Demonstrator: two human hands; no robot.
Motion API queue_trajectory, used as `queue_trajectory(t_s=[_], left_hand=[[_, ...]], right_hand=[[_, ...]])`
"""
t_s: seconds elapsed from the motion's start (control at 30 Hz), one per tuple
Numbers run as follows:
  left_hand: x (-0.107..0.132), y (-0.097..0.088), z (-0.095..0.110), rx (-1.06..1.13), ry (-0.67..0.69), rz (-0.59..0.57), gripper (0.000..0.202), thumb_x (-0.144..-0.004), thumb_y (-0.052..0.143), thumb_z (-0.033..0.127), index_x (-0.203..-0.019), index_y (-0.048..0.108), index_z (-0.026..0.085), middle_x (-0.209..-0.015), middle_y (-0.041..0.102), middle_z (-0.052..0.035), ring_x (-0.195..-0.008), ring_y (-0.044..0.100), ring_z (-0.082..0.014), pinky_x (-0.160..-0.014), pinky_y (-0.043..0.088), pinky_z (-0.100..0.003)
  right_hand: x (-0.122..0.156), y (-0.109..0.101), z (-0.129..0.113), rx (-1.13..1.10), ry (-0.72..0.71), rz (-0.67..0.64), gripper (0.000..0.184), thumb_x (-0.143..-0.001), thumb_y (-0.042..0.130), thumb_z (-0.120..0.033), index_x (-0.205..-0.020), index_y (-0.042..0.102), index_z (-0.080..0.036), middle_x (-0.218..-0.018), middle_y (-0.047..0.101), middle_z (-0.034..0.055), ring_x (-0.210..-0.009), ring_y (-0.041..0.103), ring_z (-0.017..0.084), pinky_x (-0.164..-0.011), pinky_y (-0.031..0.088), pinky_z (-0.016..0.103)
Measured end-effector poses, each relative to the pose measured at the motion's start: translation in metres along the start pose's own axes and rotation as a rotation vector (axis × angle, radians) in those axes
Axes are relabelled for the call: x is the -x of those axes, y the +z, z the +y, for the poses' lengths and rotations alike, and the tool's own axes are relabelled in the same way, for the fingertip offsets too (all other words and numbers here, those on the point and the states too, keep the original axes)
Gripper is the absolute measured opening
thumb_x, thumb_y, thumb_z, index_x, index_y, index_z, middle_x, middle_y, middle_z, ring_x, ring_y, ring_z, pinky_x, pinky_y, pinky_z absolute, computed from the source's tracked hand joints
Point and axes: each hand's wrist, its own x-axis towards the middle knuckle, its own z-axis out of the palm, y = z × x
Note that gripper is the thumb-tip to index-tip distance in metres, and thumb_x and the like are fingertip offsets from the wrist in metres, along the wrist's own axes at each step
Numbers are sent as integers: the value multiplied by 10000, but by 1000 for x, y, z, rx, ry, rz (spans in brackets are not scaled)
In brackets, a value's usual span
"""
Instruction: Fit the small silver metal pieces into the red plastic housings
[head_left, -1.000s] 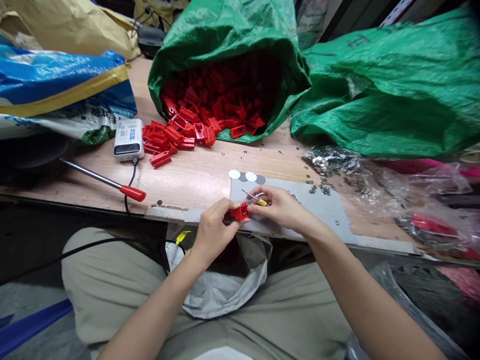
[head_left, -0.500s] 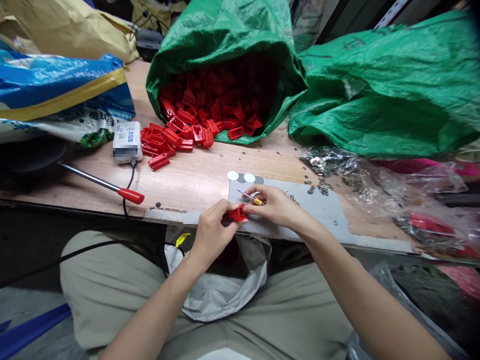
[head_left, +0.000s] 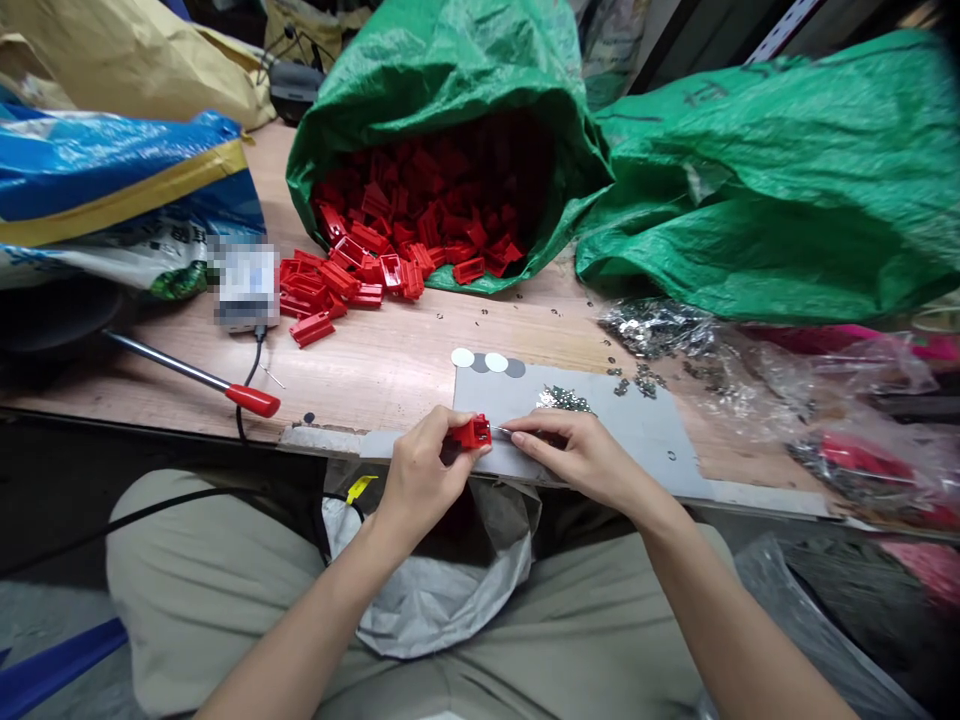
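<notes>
A small red plastic housing point(head_left: 472, 433) is pinched between the thumb and fingers of my left hand point(head_left: 427, 465), its open end turned to the right. From the right, my right hand point(head_left: 581, 450) holds a small screwdriver point(head_left: 500, 430). Its thin metal shaft points left, with the tip at the housing's open end; whether it touches inside I cannot tell. The fingers cover the handle. Just beyond my right hand, a pile of tiny metal clips point(head_left: 564, 399) lies on a grey sheet point(head_left: 637, 430).
A green sack point(head_left: 450, 80) spills more red housings point(head_left: 330, 280) onto the table. Another green sack point(head_left: 772, 180) stands right, behind clear bags of metal parts point(head_left: 660, 325). A red-handled rod point(head_left: 251, 400) and a cabled white box point(head_left: 247, 285) lie left. An open white bag point(head_left: 442, 610) hangs below the edge.
My right hand has shifted right and turned the screwdriver, so its shaft now points at the housing and its yellow handle is covered. My left hand keeps hold of the housing.
</notes>
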Motion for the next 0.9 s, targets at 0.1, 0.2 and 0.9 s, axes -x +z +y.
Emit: queue_trajectory(t_s=[0.1, 0.2, 0.9], left_hand=[[0, 0, 1, -5, 4, -1, 236, -839, 741, 194, -1010, 581, 220, -973, 736, -38, -900, 736, -186, -815, 609, -310], [0, 0, 1, -6, 11, 1, 246, -837, 746, 191, -1010, 576, 223, -974, 735, -33, -905, 732, -182, -810, 606, -301], [0, -2, 4, 9, 7, -12, 224, -839, 739, 166, -1013, 610, 223, -1000, 750, -33, -925, 730, -176, -829, 589, -292]], right_hand=[[-2, -1, 1, -27, 27, -26, 280, -917, 607, -370, -1029, 794, -194, -1011, 786, 84, -893, 715, 245, -757, 540, 315], [-3, -3, 1, -64, 54, -61, 308, -925, 597, -397, -1039, 794, -191, -993, 787, 81, -868, 708, 243, -715, 531, 301], [-8, -6, -2, 42, -5, -124, 311, -958, 542, -341, -1045, 790, -175, -972, 796, 63, -816, 718, 217, -712, 523, 272]])
